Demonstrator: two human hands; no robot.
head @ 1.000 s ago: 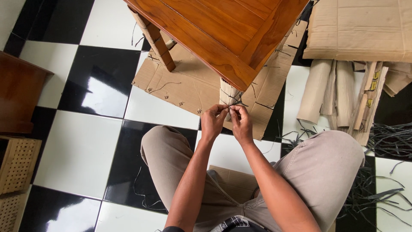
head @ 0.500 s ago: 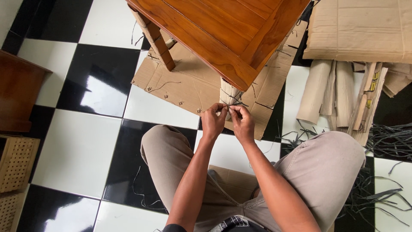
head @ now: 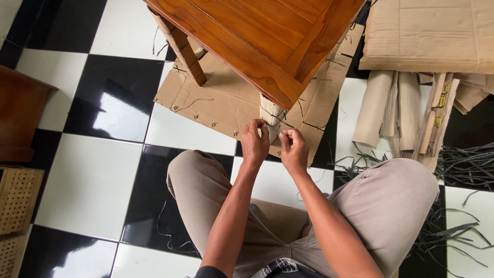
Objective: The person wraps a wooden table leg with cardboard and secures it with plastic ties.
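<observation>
Two of your hands meet just below the table corner: your left hand (head: 255,141) and right hand (head: 294,149) sit close together, each pinching the thin dark strap (head: 276,129) that runs around the cardboard-wrapped table leg (head: 269,113) directly above your fingertips. Beyond your hands stands the wooden table (head: 267,36) on flattened cardboard (head: 226,100), with loose dark straps (head: 463,164) lying well off beside your right hand.

1. Both forearms are bare, with no sleeves, watch or rings visible.
2. The left hand (head: 254,144) and right hand (head: 294,150) wear no gloves.
3. Loose beige-grey trousers (head: 391,201) cover both legs.
4. A dark patterned garment (head: 280,268) with white markings shows at the waist.
</observation>
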